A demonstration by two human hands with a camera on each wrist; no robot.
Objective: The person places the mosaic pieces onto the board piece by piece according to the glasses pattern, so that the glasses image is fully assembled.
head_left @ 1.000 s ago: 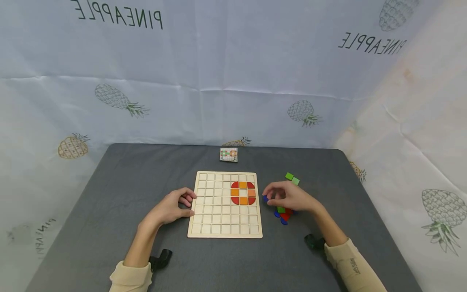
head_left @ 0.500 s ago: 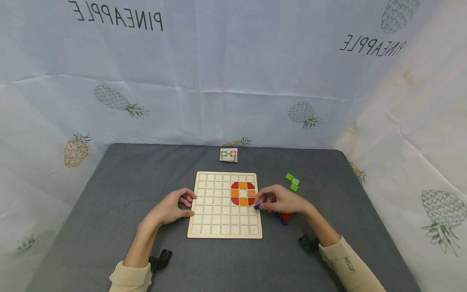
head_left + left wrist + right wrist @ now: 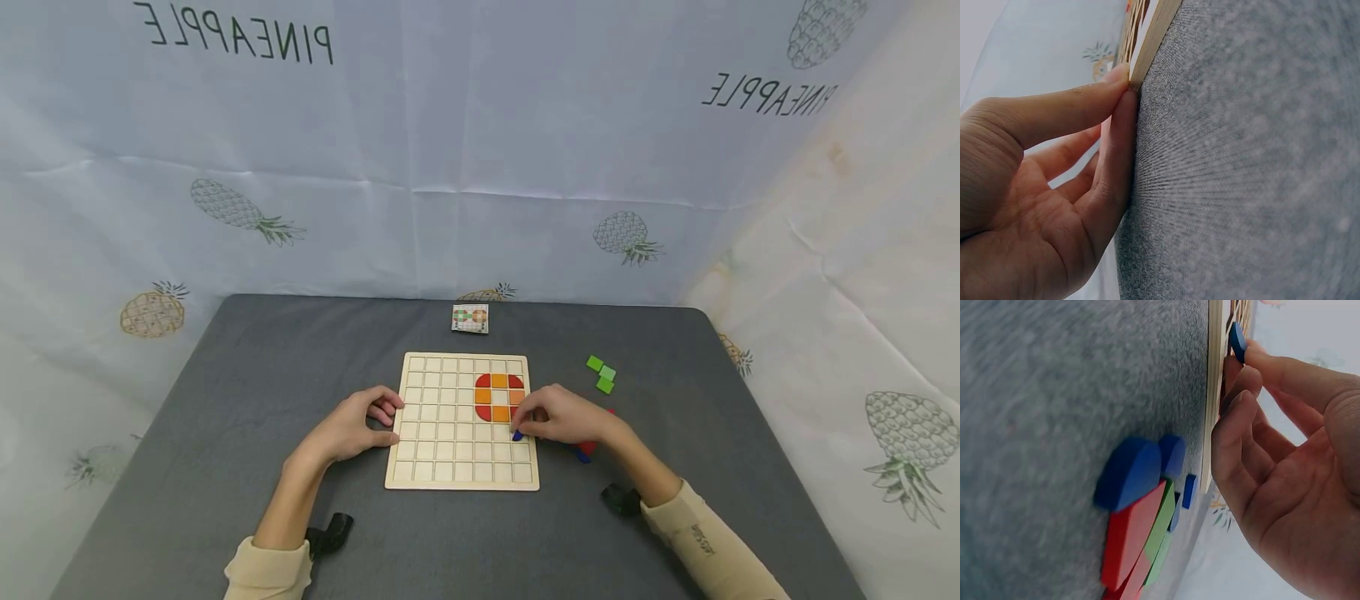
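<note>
A wooden grid board lies flat on the grey table. My left hand holds its left edge; in the left wrist view the thumb and a finger meet at the board's rim. Over the board's right side, my right hand pinches a small blue rounded piece between thumb and fingertips. That blue piece appears tilted at the board's surface in the right wrist view. Just above it on the grid, a ring of red and orange pieces surrounds a bare square, partly covered by my right fingers.
Green squares lie right of the board. Below them, a loose pile of red, green and blue pieces is partly hidden by my right hand in the head view. A small pattern card stands at the table's back.
My right hand has moved left and slightly toward me from the loose pieces onto the board, carrying the blue piece. My left hand has stayed at the board's edge.
</note>
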